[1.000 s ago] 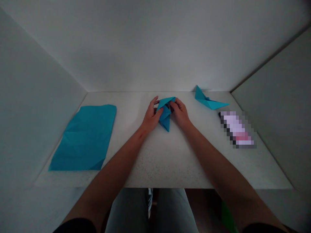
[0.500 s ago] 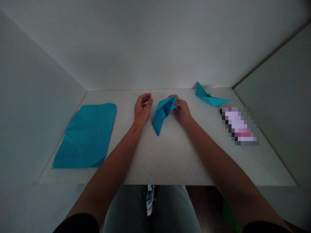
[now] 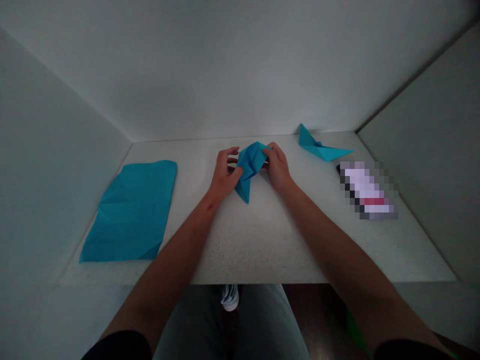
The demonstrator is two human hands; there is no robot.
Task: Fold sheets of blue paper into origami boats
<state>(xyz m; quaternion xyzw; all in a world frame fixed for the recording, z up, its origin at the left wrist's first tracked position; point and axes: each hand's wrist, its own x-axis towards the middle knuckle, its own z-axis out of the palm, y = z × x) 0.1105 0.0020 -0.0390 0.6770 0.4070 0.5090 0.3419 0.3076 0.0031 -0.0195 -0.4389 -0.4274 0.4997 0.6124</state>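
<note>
A folded blue paper boat (image 3: 252, 162) is held between my two hands above the white table. My right hand (image 3: 278, 166) pinches its upper right end, thumb on top and fingers behind. At the boat's left side, my left hand (image 3: 226, 175) grips the edge, the thumb pressing the near face while the other fingers curl behind or beside it. One pointed end hangs down toward me. Part of the paper is hidden by the fingers.
On the left of the white table (image 3: 240, 250) lies a creased blue paper sheet (image 3: 135, 210). At the back right, near the wall, sits another folded blue paper boat (image 3: 324, 150). A phone (image 3: 367, 190), blurred by pixelation, lies in front of it.
My left hand has moved right and taken hold of the boat's left side. The boat has turned slightly and its upper part looks more closed in. My right hand keeps its hold.
</note>
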